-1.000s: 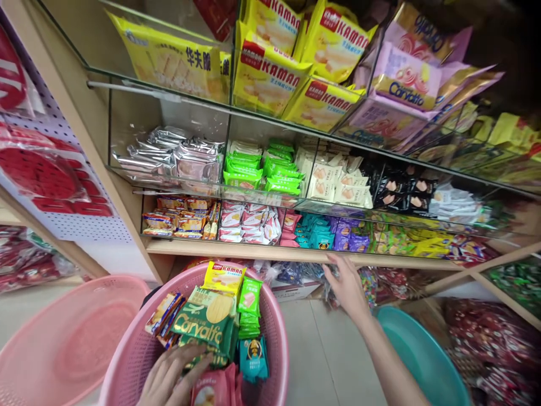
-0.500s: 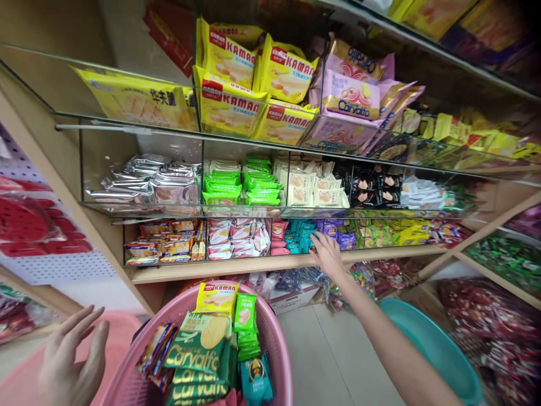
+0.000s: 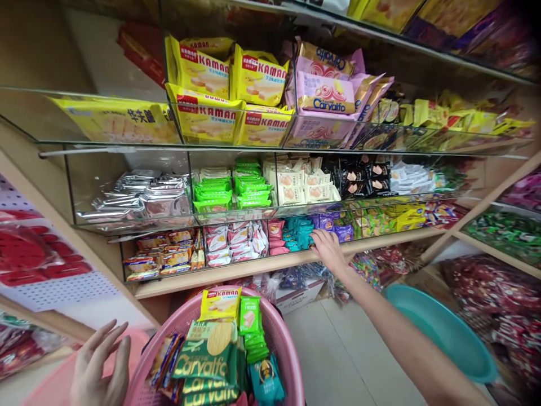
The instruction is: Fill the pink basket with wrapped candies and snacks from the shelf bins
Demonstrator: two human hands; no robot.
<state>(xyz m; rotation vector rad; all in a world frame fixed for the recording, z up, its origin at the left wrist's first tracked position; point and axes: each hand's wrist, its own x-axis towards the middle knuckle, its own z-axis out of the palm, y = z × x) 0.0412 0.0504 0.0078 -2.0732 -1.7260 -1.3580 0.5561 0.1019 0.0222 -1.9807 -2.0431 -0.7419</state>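
Note:
My right hand (image 3: 329, 249) reaches to the bottom shelf, fingers extended at the front of the teal packets (image 3: 298, 232) and beside the purple packets (image 3: 333, 225). I see nothing held in it; whether its fingertips touch a packet is unclear. At lower left, my left hand (image 3: 101, 366) hovers with fingers apart, left of the pink basket (image 3: 291, 352). Inside that basket lie green Carvalfo packs (image 3: 207, 361), a yellow KAMAN pack (image 3: 220, 304), bright green packets (image 3: 251, 318), a teal packet (image 3: 266, 379) and brown-and-blue packets (image 3: 164, 361).
Glass-fronted shelves hold KAMAN packs (image 3: 207, 121), silver packets (image 3: 164, 200) and white-and-pink packets (image 3: 236, 239). Glass dividers and a wooden shelf edge (image 3: 236, 270) border the compartments. A teal basin (image 3: 448, 338) stands on the tiled floor at right, beside bagged red sweets (image 3: 477, 293).
The view has shifted, with the basket and left hand now farther right in it. My right hand stays at the bottom shelf, its fingers a little more bent at the teal packets.

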